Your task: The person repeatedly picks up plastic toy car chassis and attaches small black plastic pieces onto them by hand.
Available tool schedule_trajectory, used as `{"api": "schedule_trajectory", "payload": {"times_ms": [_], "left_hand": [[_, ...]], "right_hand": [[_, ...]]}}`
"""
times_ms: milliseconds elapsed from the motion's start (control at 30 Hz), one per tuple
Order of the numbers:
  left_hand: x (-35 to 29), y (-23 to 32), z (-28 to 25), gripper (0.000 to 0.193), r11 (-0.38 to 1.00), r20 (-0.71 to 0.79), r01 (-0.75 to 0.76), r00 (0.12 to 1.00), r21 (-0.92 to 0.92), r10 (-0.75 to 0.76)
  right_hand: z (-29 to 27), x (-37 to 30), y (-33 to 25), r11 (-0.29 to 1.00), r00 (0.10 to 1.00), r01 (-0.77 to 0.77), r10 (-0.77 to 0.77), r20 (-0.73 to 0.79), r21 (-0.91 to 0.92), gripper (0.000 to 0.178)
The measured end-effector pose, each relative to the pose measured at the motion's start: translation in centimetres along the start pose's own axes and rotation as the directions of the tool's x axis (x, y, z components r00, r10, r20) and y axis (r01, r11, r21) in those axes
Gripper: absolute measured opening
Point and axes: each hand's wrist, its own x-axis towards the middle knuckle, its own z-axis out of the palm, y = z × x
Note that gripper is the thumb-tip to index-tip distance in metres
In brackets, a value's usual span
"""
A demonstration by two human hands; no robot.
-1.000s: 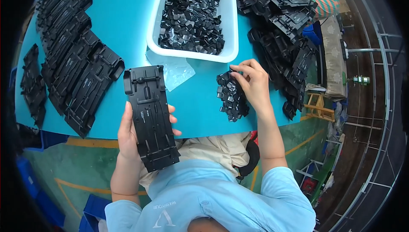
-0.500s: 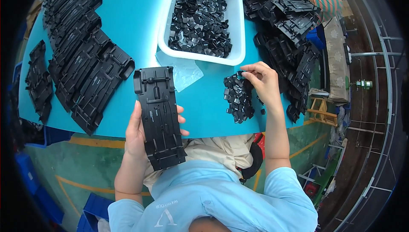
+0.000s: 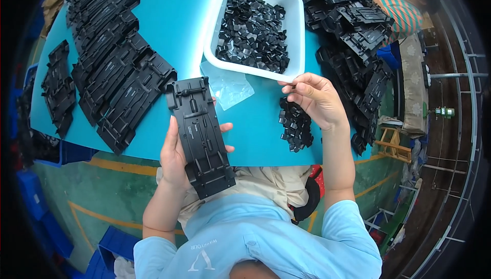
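My left hand (image 3: 175,158) is wrapped round a long black moulded plastic toy-car chassis (image 3: 200,135), thumb along its left edge and fingertips showing past its right edge. The chassis tilts slightly, its ribbed face up, above the table's near edge. By the near right corner of a white tub, my right hand (image 3: 321,100) is closed in a pinch. A small dark piece shows between its thumb and forefinger, mostly hidden by the fingers. Just below that hand lies a small heap of black plastic pieces (image 3: 296,128) on the table.
The white tub (image 3: 208,48) holds many similar black pieces (image 3: 253,33). A clear plastic bag (image 3: 232,92) lies beside it on the blue table (image 3: 163,28). Overlapping rows of black chassis (image 3: 130,92) cover the left side; more are piled on the right (image 3: 358,33). Another person (image 3: 399,10) is at the far right.
My right hand has risen off the heap toward the tub's near corner, fingers pinched. My left hand still holds the chassis. The whole view has shifted a little.
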Motion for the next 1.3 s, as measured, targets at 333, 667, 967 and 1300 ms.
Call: {"api": "schedule_trajectory", "payload": {"times_ms": [333, 667, 967, 1300], "left_hand": [[0.4, -0.2, 0.0, 0.069, 1.0, 0.037, 0.028, 0.999, -0.011, -0.028], [0.0, -0.4, 0.4, 0.069, 0.997, -0.012, 0.041, 0.999, 0.067, -0.04], [0.0, -0.6, 0.5, 0.072, 0.991, -0.027, 0.061, 0.998, 0.121, -0.058], [0.0, -0.1, 0.2, 0.073, 0.994, -0.003, 0.061, 0.998, 0.092, -0.061]], "right_hand": [[-0.3, 0.3, -1.0, 0.999, 0.998, 0.029, -0.028, 0.057, -0.021, 0.012], [-1.6, 1.6, -0.9, 0.999, 1.0, 0.013, -0.014, -0.011, -0.049, 0.014], [-1.7, 3.4, -1.8, 0.992, 0.996, 0.069, -0.075, -0.047, -0.101, 0.017], [-1.7, 2.7, -1.6, 0.919, 0.999, 0.019, -0.005, 0.037, -0.394, 0.009]]}}
